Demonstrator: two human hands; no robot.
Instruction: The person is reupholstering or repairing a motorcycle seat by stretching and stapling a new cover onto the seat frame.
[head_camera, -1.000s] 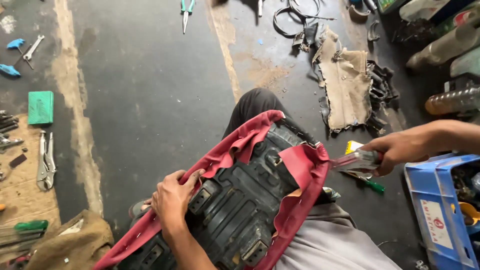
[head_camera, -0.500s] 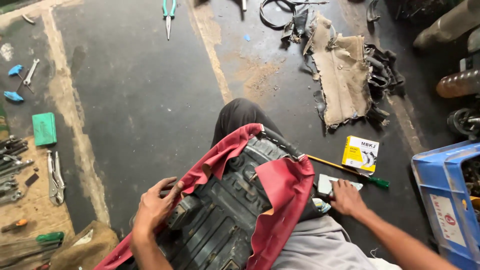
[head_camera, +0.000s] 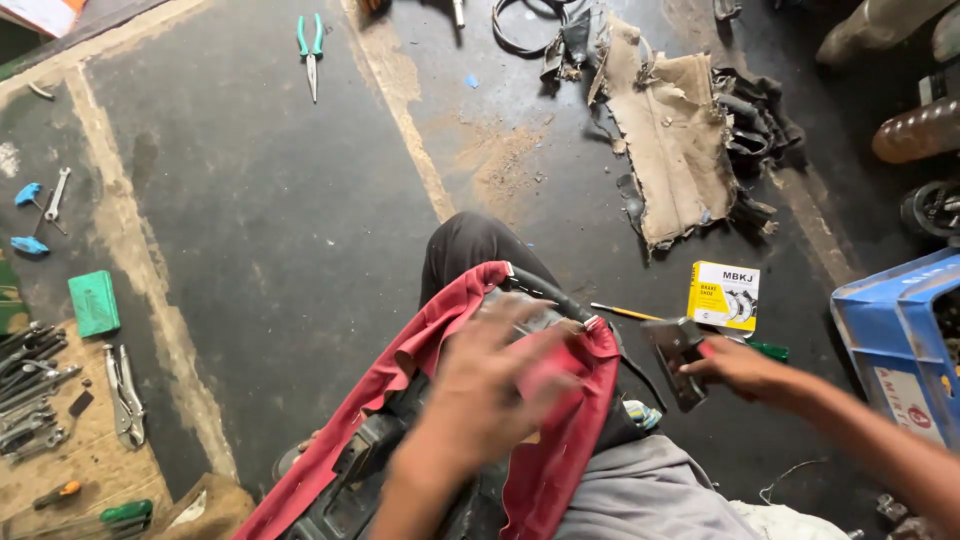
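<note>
Two hands at work over a seat (head_camera: 400, 470) lying upside down across the lap, black base up, red cover (head_camera: 560, 440) folded over its edges. Left hand (head_camera: 490, 390) blurred, spread flat on the cover near the front end of the seat, fingers loose, grasping nothing as far as the blur allows. Right hand (head_camera: 745, 370) out to the right side, closed around a dark tool (head_camera: 678, 360), perhaps a staple gun, held just beside the seat's edge and above the floor. Yellow box (head_camera: 723, 296) on the floor just beyond the tool, with a green-handled screwdriver (head_camera: 700, 330) lying beside it, partly hidden by the hand. Blue crate (head_camera: 900, 345) at the right edge. Torn tan padding (head_camera: 670, 130) with black scraps further off. Green-handled pliers (head_camera: 310, 45) near the top, well apart. At the left: locking pliers (head_camera: 125, 390), a green block (head_camera: 93, 302), a spanner (head_camera: 55, 195) and a row of tools partly cut off by the edge. Dark knee (head_camera: 465, 245) showing past the front of the seat.
</note>
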